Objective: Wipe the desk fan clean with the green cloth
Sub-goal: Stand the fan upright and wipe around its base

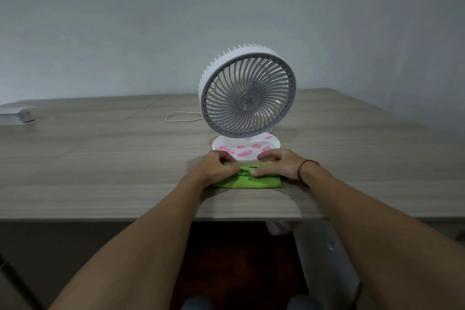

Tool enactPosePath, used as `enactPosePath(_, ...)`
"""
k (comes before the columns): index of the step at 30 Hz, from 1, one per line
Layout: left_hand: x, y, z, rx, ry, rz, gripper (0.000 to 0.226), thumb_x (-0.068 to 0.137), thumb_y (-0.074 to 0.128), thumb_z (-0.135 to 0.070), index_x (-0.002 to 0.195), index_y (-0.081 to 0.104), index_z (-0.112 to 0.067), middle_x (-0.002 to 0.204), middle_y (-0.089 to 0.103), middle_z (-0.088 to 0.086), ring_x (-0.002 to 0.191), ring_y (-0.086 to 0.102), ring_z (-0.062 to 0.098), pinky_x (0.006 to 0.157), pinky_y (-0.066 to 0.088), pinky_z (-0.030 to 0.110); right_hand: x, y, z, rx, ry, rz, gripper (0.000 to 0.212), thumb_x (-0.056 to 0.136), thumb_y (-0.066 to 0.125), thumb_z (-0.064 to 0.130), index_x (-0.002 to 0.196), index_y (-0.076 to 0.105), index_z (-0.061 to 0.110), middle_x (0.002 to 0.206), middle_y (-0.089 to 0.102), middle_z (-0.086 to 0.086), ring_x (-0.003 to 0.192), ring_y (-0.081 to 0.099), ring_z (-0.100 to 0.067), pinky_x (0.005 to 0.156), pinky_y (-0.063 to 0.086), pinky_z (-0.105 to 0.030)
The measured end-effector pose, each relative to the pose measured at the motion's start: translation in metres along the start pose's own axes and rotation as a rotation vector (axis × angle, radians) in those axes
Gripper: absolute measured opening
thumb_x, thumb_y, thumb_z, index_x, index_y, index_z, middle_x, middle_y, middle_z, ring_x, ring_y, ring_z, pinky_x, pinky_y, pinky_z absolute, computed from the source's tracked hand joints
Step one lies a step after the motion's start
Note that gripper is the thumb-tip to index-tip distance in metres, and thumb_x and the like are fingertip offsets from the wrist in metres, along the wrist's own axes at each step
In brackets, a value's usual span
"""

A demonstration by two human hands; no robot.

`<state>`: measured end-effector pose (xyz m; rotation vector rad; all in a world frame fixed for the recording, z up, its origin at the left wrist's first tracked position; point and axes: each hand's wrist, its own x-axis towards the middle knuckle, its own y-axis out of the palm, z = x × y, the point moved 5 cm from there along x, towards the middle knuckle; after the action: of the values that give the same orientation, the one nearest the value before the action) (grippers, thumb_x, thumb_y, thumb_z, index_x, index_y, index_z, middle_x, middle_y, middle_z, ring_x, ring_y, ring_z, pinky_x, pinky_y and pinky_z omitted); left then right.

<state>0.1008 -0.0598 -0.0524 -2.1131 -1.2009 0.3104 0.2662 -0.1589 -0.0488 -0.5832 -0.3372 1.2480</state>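
Fingers of the left hand (pixel 217 167) and the right hand (pixel 279 162) curl down and pinch the far edge of the green cloth (pixel 247 180), thumbs meeting near its middle fold. Cloth lies flat on the wooden desk (pixel 100 158) near its front edge, just in front of the desk fan (pixel 247 98), whose white round base (pixel 275 143) bears pink smears. A white cord (pixel 181 117) loops behind the fan.

Your left hand (pixel 216 167) and right hand (pixel 276 165) rest side by side on the cloth (pixel 247 181) near the worktop's (pixel 100 158) front edge. Directly behind stands the fan (pixel 247 93), its cable (pixel 182 117) looped behind-left; a box (pixel 16 116) lies far left.
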Motion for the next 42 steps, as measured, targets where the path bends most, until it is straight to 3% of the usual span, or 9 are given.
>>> enactPosePath(7,-0.012,-0.002,-0.008,0.138,0.091,0.028,0.046,0.060,0.063,-0.032,0.103,0.068,-0.017,0.094,0.065,0.005,0.079,0.057,0.016,0.070,0.043,0.022,-0.006,-0.001,0.000,-0.066,-0.015,-0.013,0.046,0.075,0.077,0.023,0.119,0.066,0.022,0.134,0.054,-0.001,0.118,0.051,-0.014,0.095,0.036,-0.019)
enactPosePath(13,-0.011,0.002,-0.014,-0.050,0.092,-0.162,0.020,0.089,0.054,-0.015,0.091,0.070,-0.004,0.082,0.061,0.005,0.080,0.052,0.016,0.071,0.035,0.022,-0.004,-0.006,-0.004,0.084,0.001,-0.234,0.022,0.087,0.061,0.027,0.102,0.070,0.014,0.103,0.057,-0.001,0.096,0.052,-0.014,0.085,0.036,-0.022)
enactPosePath(18,-0.003,0.019,-0.033,-0.159,0.094,-0.197,0.021,0.090,0.056,-0.016,0.107,0.064,-0.007,0.082,0.058,-0.001,0.075,0.052,0.016,0.066,0.045,0.025,-0.004,-0.026,-0.013,0.134,-0.026,-0.454,0.015,0.085,0.059,0.023,0.091,0.071,0.017,0.093,0.061,-0.005,0.090,0.054,-0.019,0.079,0.038,-0.022)
enactPosePath(20,0.002,0.025,-0.038,-0.205,0.094,-0.220,0.013,0.087,0.059,-0.014,0.099,0.063,-0.010,0.072,0.051,-0.006,0.064,0.048,0.012,0.051,0.044,0.017,-0.001,-0.033,-0.017,0.160,-0.025,-0.510,0.010,0.083,0.060,0.024,0.076,0.066,0.021,0.088,0.063,-0.003,0.088,0.055,-0.017,0.080,0.039,-0.023)
enactPosePath(24,0.014,0.028,-0.041,-0.236,0.095,-0.244,0.007,0.085,0.060,-0.011,0.089,0.065,-0.009,0.067,0.054,-0.007,0.060,0.047,0.003,0.056,0.041,0.013,0.012,-0.044,-0.024,0.206,0.019,-0.510,0.022,0.078,0.061,0.029,0.059,0.063,0.019,0.072,0.062,0.001,0.080,0.058,-0.019,0.074,0.043,-0.026)
enactPosePath(27,0.023,0.022,-0.042,-0.201,0.109,-0.295,0.016,0.086,0.061,-0.012,0.098,0.068,-0.003,0.065,0.052,-0.004,0.058,0.045,0.003,0.050,0.037,0.007,0.020,-0.053,-0.016,0.147,0.025,-0.464,0.013,0.079,0.063,0.025,0.068,0.067,0.020,0.078,0.064,-0.002,0.083,0.062,-0.021,0.076,0.046,-0.026)
enactPosePath(31,0.028,0.020,-0.038,-0.118,0.081,-0.356,0.030,0.087,0.065,-0.037,0.096,0.066,-0.008,0.061,0.051,-0.006,0.064,0.052,0.016,0.066,0.042,0.024,0.035,-0.057,-0.003,-0.028,0.028,-0.517,0.028,0.087,0.059,0.025,0.110,0.068,0.014,0.110,0.067,-0.010,0.107,0.062,-0.029,0.093,0.047,-0.031)
enactPosePath(37,0.022,0.002,-0.007,0.127,0.057,-0.554,0.036,0.085,0.056,-0.048,0.088,0.069,-0.014,0.091,0.068,0.007,0.091,0.063,0.026,0.078,0.048,0.034,0.041,-0.044,-0.008,-0.342,0.127,-0.684,0.031,0.091,0.051,0.028,0.120,0.057,0.017,0.131,0.055,-0.010,0.124,0.049,-0.030,0.104,0.035,-0.039)
enactPosePath(42,0.041,-0.001,0.012,0.349,-0.003,-0.337,0.065,0.083,0.055,-0.051,0.136,0.045,-0.014,0.137,0.048,0.008,0.131,0.041,0.029,0.107,0.035,0.041,0.036,-0.015,0.005,-0.428,-0.233,-0.516,0.050,0.088,0.053,0.045,0.130,0.054,0.018,0.143,0.050,-0.004,0.133,0.045,-0.022,0.111,0.031,-0.035)
